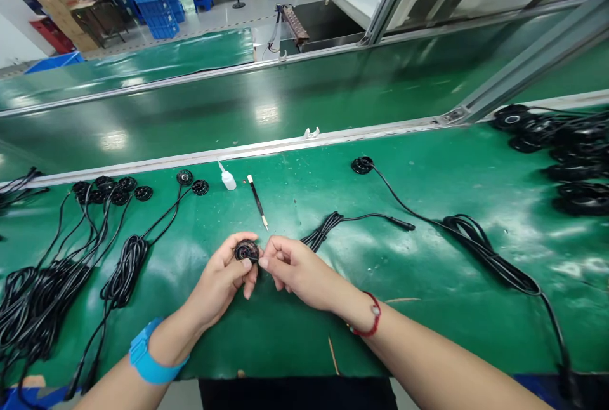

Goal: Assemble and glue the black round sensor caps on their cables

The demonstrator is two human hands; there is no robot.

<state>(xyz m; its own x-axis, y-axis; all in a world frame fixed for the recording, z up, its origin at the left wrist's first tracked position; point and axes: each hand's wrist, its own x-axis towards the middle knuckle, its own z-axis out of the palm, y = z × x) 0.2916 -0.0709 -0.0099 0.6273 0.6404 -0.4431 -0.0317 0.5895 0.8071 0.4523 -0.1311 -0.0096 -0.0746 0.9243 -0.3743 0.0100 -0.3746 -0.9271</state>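
Between the thumb and fingers of my left hand is a small round black cable head, its ringed face turned up. My right hand pinches at the right edge of that head, where its cable seems to leave; the fingertips hide what exactly they grip. Behind my right hand lies a bundle of black cable ending in a connector. Just beyond my hands are a black-handled brush with pale ends and a white squeeze bottle with a thin nozzle.
Several coiled cables with round heads lie at left, another coil beside them. One cable with a round head stretches across the right side. More black heads are piled at far right. A metal rail borders the green bench.
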